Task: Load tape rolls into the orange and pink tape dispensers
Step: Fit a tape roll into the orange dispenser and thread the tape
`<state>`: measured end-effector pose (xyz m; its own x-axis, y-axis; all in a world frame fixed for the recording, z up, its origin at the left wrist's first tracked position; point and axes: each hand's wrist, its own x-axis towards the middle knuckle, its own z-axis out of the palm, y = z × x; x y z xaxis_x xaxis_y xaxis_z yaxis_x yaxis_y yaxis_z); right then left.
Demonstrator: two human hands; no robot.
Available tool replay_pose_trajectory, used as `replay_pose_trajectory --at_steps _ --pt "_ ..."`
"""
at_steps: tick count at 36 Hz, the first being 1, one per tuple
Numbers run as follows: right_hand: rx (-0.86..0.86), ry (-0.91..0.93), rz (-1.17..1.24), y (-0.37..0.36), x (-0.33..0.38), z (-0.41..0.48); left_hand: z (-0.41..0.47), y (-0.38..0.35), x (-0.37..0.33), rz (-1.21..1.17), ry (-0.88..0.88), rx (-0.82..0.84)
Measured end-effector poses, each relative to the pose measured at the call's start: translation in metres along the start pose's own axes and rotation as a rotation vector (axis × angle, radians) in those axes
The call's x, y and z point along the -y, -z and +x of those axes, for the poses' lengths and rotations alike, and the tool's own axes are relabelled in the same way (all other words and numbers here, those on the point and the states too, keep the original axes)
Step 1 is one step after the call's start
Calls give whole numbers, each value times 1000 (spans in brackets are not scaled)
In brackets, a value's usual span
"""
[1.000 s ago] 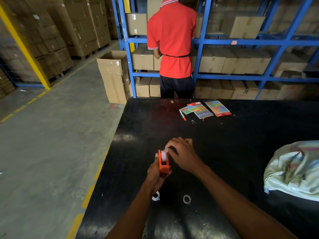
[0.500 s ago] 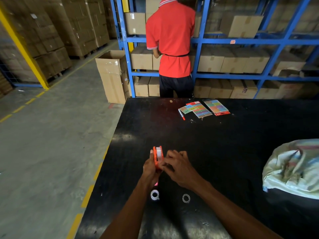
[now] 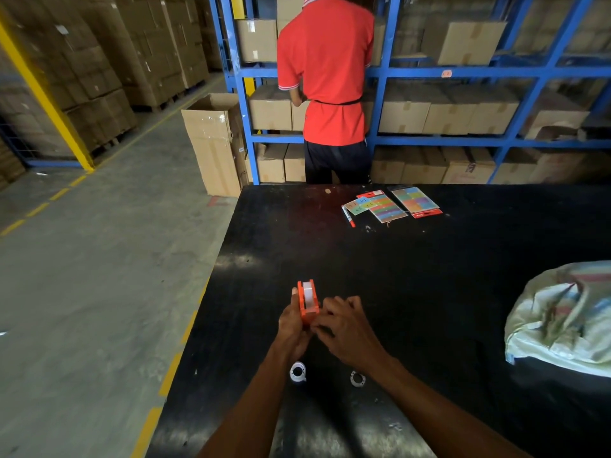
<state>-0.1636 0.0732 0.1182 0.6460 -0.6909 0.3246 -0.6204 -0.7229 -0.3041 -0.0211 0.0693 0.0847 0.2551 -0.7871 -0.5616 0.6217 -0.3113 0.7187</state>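
Our left hand [image 3: 292, 320] wraps around the orange dispenser [image 3: 308, 304] just below the middle of the frame, thumb up its left wall, holding it upright above the surface [image 3: 413, 276]. Our right hand [image 3: 345, 325] closes in from the right, fingers curled together at the dispenser's near, lower end; they seem to pinch the tape end there, though the tips are hidden and we cannot tell for sure. A white roll [image 3: 308, 294] already sits between the orange walls, so we judge the step to be seating the roll and leading its free end to the cutter.

To do this well, we keep the left grip firm on the walls without squeezing them against the roll, so it can turn. We draw the tape end out straight along the slot, not sideways, and press it lightly on the cutter edge so it stays ready and does not curl back onto the roll.

Lower in the frame, under our wrists, two small white rings [image 3: 298, 372] [image 3: 357, 378] lie on the surface, well apart from each other; whether they are rolls or cores is too small to tell. The pink dispenser is not visible. Further out, colour cards [image 3: 415, 201] and a pen [image 3: 348, 215] lie in the upper middle, and a sack [image 3: 562, 319] rests at the right edge.
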Motion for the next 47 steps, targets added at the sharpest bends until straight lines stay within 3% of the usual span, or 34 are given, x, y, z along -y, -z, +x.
replay_pose_trajectory --at_steps 4,9,14,30,37,47 --pt "-60 -63 102 -1 -7 -7 5 -5 -2 75 -19 13" --pt "-172 -424 373 2 -25 2 15 -6 -3 173 3 -25" --pt "-10 -652 622 -5 -42 9 5 -11 2 304 -21 81" --pt "99 -790 927 -64 -80 -11 39 -7 47 581 32 186" --pt "70 -840 974 -84 -100 -9 59 -9 65 786 -172 8" --pt "129 -882 855 -125 -127 -1 121 16 123 902 -180 -22"
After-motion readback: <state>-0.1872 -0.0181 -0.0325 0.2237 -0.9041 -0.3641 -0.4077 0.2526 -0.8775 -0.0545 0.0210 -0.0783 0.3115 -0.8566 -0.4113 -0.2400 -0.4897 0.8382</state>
